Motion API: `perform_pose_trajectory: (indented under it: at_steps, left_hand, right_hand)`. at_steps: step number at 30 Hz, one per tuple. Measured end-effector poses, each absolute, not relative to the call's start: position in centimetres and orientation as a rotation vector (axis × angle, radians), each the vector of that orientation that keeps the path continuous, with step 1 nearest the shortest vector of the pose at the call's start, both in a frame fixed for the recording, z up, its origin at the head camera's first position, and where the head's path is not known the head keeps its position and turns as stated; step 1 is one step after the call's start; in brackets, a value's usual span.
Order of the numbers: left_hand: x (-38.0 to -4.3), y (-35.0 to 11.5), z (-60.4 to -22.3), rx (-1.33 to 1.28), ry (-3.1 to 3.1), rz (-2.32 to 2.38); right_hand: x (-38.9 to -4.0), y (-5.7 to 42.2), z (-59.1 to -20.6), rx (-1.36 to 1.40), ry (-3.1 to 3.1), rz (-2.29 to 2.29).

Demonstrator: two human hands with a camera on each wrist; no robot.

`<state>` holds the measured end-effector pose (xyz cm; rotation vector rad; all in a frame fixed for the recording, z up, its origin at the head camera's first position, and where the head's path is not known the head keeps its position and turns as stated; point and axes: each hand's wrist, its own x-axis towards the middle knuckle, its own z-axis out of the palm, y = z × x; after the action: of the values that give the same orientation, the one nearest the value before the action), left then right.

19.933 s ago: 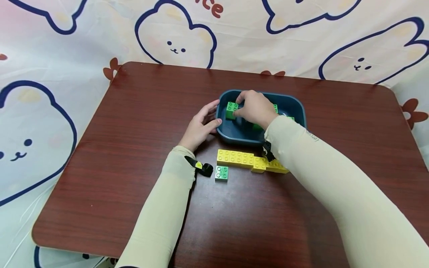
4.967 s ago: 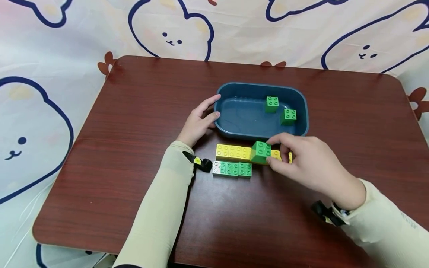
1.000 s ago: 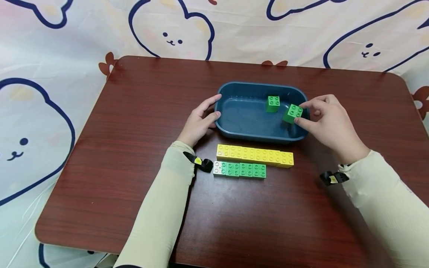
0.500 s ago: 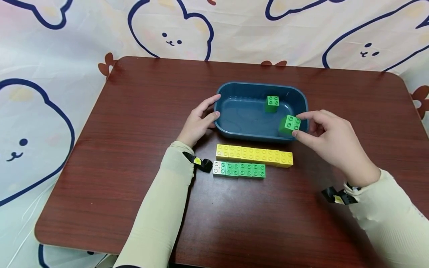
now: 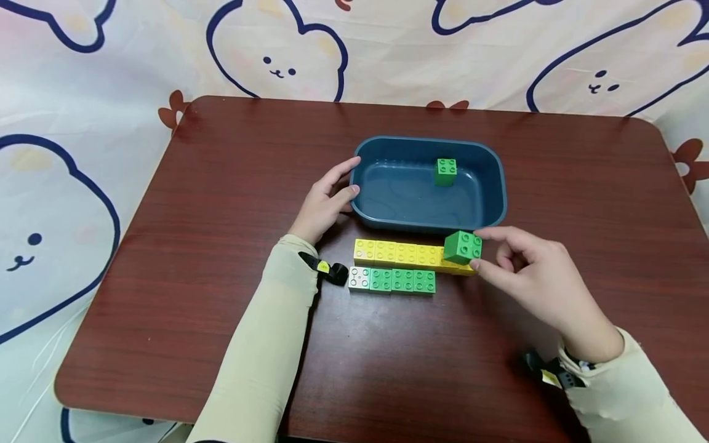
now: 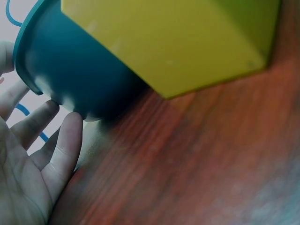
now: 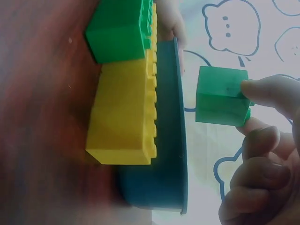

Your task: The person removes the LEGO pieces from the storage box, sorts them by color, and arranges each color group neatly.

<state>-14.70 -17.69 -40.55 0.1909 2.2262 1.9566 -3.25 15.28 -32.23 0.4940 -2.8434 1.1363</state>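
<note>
In the head view my right hand (image 5: 534, 277) pinches a green toy building block (image 5: 463, 247) between thumb and forefinger. That block (image 7: 222, 96) hangs above the right end of a row of yellow blocks (image 5: 396, 253). In front of the yellow row lies a shorter row of green blocks (image 5: 391, 280), its left one pale with glare. My left hand (image 5: 324, 200) rests its fairly straight fingers against the left end of a dark blue tray (image 5: 426, 225); the left wrist view shows its fingertips (image 6: 71, 124) at the tray wall. One green block (image 5: 445, 171) stands inside the tray.
Everything stands on a dark red-brown wooden table (image 5: 194, 277). A cloth with bear drawings (image 5: 277, 37) hangs behind and beside it. The tray is just behind the yellow row. Black straps with small devices (image 5: 332, 272) are on both wrists.
My right hand has taken a green block from the tray and carried it toward me, over the yellow row. The green row has grown since the earliest frames. My left hand stays at the tray.
</note>
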Motion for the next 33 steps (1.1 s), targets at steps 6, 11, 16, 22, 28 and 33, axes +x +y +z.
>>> perform_pose_trajectory:
  at_steps: [6, 11, 16, 22, 28, 33]
  left_hand:
    - [-13.5, -17.4, -37.9, 0.181, 2.252, 1.934]
    - [-13.3, -17.3, -37.3, 0.177, 2.262, 1.955]
    - [-13.8, -17.4, -38.5, 0.172, 2.235, 1.997]
    - [-14.4, -17.8, -40.9, 0.156, 2.224, 2.021]
    - [-14.4, -17.8, -41.2, 0.174, 2.233, 2.035]
    - [-14.4, -17.7, -41.0, 0.177, 2.226, 2.048]
  right_hand:
    - [-2.3, 15.3, -32.6, 0.559, -2.858, 1.159]
    - [-2.1, 15.4, -32.9, 0.588, -2.867, 1.217]
    - [-1.8, 15.6, -33.5, 0.634, -2.882, 1.21]
    - [-1.5, 15.5, -34.6, 0.703, -2.922, 1.208]
    - [-1.3, 15.1, -35.3, 0.699, -2.981, 1.116]
    - [-1.4, 14.8, -35.7, 0.688, -3.01, 1.054]
